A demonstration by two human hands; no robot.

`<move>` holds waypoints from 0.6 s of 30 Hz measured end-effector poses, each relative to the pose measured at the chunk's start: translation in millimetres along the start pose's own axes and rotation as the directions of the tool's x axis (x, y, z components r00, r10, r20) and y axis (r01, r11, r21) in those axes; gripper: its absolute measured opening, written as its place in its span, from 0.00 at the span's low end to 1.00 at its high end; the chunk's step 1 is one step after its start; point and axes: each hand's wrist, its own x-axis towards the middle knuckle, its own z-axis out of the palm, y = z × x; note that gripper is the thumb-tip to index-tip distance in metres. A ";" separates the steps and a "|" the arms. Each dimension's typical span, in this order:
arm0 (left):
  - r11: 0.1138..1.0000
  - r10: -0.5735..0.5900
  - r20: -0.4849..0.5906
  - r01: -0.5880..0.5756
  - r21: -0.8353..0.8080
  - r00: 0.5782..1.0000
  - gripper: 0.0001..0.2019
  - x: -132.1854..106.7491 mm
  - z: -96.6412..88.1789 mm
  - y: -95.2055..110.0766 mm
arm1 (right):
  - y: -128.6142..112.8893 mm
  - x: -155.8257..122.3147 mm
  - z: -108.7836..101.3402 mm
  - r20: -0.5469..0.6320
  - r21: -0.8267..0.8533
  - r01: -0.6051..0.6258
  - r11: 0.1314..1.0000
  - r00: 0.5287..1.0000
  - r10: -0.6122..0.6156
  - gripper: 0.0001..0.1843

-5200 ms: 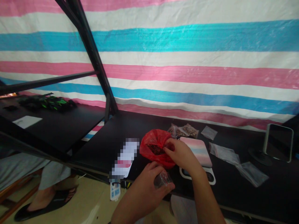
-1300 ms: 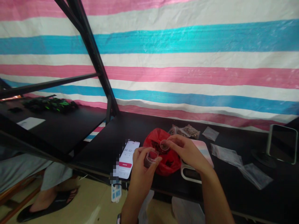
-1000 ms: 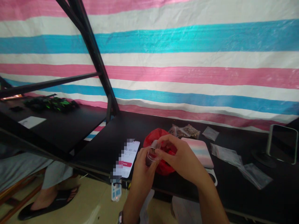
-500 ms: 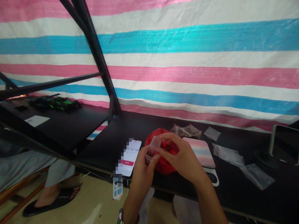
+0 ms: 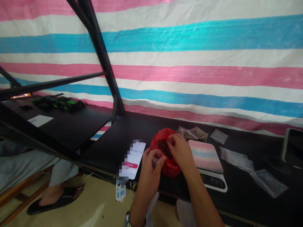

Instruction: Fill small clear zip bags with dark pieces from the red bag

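My left hand is curled round a small clear plastic bag, whose rounded mouth faces up. Just to its right lies an opened red plastic bag with dark brown bits inside. My right hand reaches into that red bag, its fingers bent together at the bits; the fingertips are partly hidden, so what they pinch is unclear. A kitchen scale with a pink and blue striped top stands right of my right hand. Left of my left hand lies a phone showing a timer.
Filled clear bags lie behind the red bag. Flat clear bags are spread right of the scale, near a screen on a stand. A black metal frame rises at left. Another person's foot shows below.
My right hand has left the mouth of the small clear bag and gone into the red bag. The clear bag's mouth now looks rounder. The view has shifted slightly.
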 end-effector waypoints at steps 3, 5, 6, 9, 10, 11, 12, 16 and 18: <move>0.996 -0.040 0.069 0.045 -0.081 0.997 0.14 1.3 3.8 -1.7 | 0.7 3.8 6.0 0.033 0.013 -0.021 1.000 0.999 0.021 0.06; 0.989 -0.059 0.094 0.071 -0.132 0.994 0.14 2.9 4.9 -2.7 | 0.1 4.3 8.3 0.062 0.041 -0.031 0.999 0.998 0.029 0.05; 0.985 -0.065 0.096 0.080 -0.153 0.993 0.15 3.8 5.2 -3.3 | -0.4 4.0 8.9 0.083 0.068 -0.032 0.997 0.996 0.026 0.04; 0.973 -0.089 0.066 0.100 -0.207 0.994 0.15 6.2 5.7 -5.6 | -2.6 1.5 8.2 0.169 0.183 -0.036 0.982 0.986 0.004 0.04; 0.968 -0.099 0.057 0.109 -0.225 0.994 0.16 6.7 5.7 -6.3 | -3.3 0.3 7.2 0.191 0.214 -0.041 0.976 0.982 0.000 0.04; 0.963 -0.108 0.052 0.117 -0.245 0.993 0.16 7.2 5.7 -6.8 | -3.8 -0.9 6.1 0.200 0.236 -0.048 0.971 0.980 0.000 0.05; 0.956 -0.116 0.048 0.124 -0.265 0.992 0.17 7.5 5.5 -6.8 | -4.0 -2.1 4.9 0.199 0.250 -0.057 0.966 0.980 0.006 0.05; 0.931 -0.171 -0.002 0.161 -0.327 0.985 0.23 8.5 3.6 -4.1 | -1.6 -5.1 1.4 0.190 0.270 -0.098 0.958 0.981 0.047 0.05; 0.923 -0.200 -0.058 0.168 -0.347 0.978 0.27 8.8 3.0 -3.1 | 0.8 -5.3 0.8 0.165 0.235 -0.128 0.964 0.982 0.091 0.05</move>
